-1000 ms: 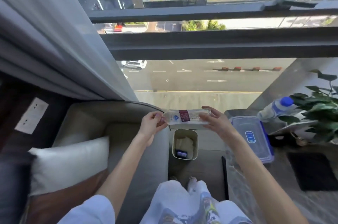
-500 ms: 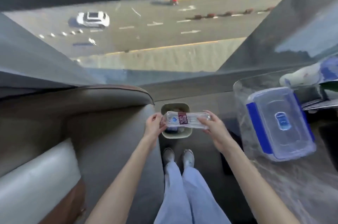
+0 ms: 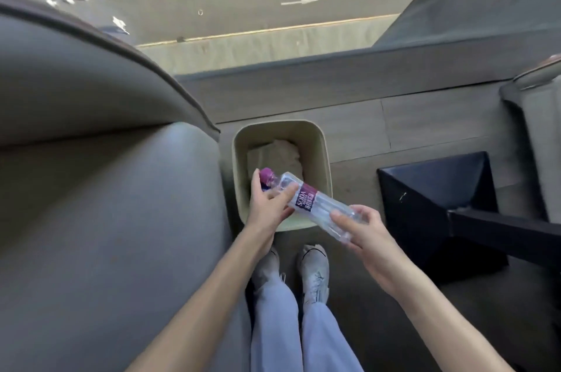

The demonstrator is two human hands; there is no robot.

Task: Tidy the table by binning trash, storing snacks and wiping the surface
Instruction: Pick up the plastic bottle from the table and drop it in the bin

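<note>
An empty clear plastic bottle (image 3: pixel 315 204) with a purple cap and a purple label lies slanted between both hands, cap end up-left. My left hand (image 3: pixel 267 207) grips its neck end just below the cap. My right hand (image 3: pixel 361 232) holds its base end. The bottle hovers over the near rim of a beige waste bin (image 3: pixel 321 141) that stands on the floor. Crumpled pale paper lies inside the bin.
A grey sofa (image 3: pixel 106 204) fills the left side, right beside the bin. A dark table base (image 3: pixel 440 204) stands on the right, with another seat at the far right edge. My feet (image 3: pixel 291 271) are just in front of the bin. A floor-length window lies beyond.
The view has tilted further down and closer to the bin. The bottle has gone from level to slanted and dropped lower over the bin. The blue-lidded box has left the view.
</note>
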